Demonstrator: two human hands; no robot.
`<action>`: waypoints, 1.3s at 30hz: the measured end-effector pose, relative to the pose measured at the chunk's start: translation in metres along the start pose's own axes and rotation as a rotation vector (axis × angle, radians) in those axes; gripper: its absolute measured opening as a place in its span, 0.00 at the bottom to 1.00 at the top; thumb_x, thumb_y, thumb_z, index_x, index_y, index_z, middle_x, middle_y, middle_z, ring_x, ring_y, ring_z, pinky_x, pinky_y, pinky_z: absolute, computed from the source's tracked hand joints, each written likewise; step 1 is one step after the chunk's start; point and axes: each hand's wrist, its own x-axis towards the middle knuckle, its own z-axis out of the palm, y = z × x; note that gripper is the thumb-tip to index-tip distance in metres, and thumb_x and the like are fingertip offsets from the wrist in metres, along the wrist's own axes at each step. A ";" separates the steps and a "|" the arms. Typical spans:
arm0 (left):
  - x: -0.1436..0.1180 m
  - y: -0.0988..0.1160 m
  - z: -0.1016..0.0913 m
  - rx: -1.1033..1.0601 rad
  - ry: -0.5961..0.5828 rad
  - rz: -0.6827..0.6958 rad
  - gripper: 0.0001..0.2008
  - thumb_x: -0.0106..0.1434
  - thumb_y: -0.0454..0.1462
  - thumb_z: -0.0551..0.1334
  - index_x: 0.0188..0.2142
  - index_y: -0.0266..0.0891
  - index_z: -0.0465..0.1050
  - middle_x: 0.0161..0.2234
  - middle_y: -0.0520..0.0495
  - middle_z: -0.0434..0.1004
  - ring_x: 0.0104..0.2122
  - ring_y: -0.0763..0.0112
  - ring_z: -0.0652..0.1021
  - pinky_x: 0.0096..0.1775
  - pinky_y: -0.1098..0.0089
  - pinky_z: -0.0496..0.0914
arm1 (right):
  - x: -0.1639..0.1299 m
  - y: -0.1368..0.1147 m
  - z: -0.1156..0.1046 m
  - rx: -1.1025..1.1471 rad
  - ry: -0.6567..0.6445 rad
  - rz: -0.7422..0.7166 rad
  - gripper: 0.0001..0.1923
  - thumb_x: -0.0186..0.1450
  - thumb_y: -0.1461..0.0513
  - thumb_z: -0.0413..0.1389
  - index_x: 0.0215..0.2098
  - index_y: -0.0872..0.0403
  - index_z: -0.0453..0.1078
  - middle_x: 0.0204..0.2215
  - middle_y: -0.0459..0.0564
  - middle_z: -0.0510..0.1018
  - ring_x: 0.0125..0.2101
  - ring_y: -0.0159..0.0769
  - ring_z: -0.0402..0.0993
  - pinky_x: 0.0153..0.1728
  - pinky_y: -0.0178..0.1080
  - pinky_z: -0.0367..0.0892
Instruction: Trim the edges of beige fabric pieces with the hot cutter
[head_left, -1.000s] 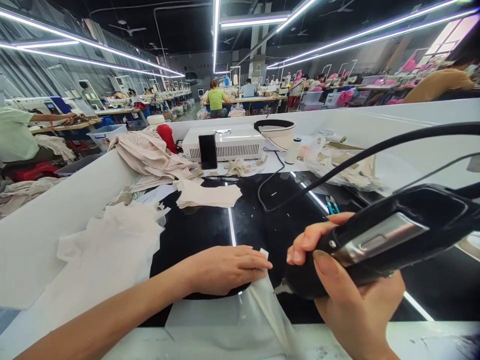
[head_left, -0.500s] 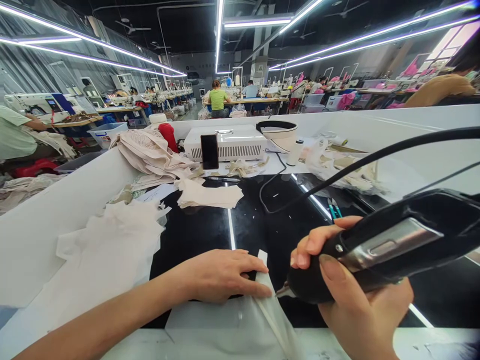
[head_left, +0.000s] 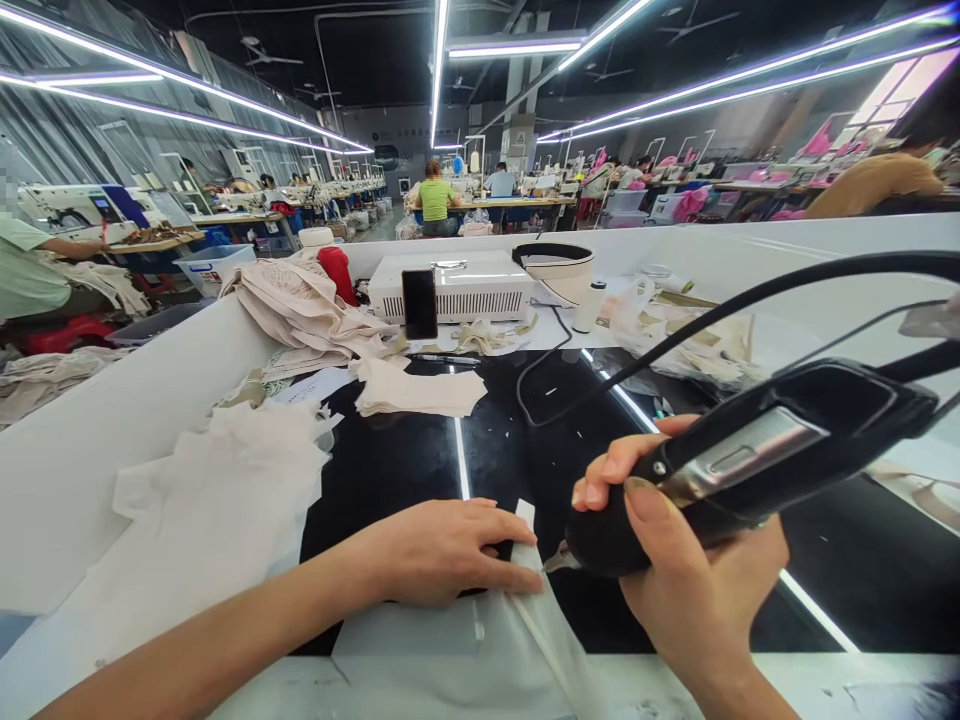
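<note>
While the left hand (head_left: 442, 550) lies flat with fingers spread on the thin white cloth (head_left: 465, 650) at the near edge of the black worktop (head_left: 390, 460), the right hand (head_left: 690, 590) grips the black corded tool (head_left: 750, 465), its tip just touching the cloth's folded edge; most of that edge looks undone. Farther off, bare worktop gives room before the cloth piles (head_left: 409, 390) and white box (head_left: 457, 285)

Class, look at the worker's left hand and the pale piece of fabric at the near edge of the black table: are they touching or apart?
Touching. The head view shows the left hand lying flat with its fingertips pressed on the pale fabric piece, no gap between them.
</note>
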 end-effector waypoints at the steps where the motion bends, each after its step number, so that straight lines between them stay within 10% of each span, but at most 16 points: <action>1: 0.000 0.000 0.000 -0.003 0.004 0.000 0.21 0.81 0.29 0.58 0.65 0.46 0.80 0.69 0.38 0.76 0.64 0.56 0.82 0.72 0.53 0.71 | -0.001 0.000 0.001 0.003 -0.001 0.000 0.18 0.69 0.58 0.74 0.53 0.46 0.74 0.32 0.41 0.82 0.25 0.36 0.80 0.29 0.41 0.79; 25: -0.001 0.004 -0.004 -0.049 0.014 -0.048 0.23 0.78 0.27 0.59 0.64 0.46 0.83 0.69 0.39 0.77 0.64 0.56 0.82 0.72 0.57 0.71 | 0.012 0.008 0.002 -0.014 0.060 -0.007 0.20 0.67 0.60 0.74 0.53 0.46 0.73 0.32 0.38 0.83 0.24 0.33 0.80 0.30 0.39 0.80; 39: 0.003 0.013 -0.018 0.072 0.088 -0.339 0.22 0.77 0.24 0.57 0.64 0.38 0.77 0.58 0.39 0.84 0.59 0.55 0.84 0.61 0.57 0.81 | 0.027 -0.017 -0.030 -0.416 0.057 0.000 0.26 0.59 0.47 0.77 0.45 0.47 0.72 0.34 0.43 0.84 0.28 0.41 0.82 0.33 0.44 0.80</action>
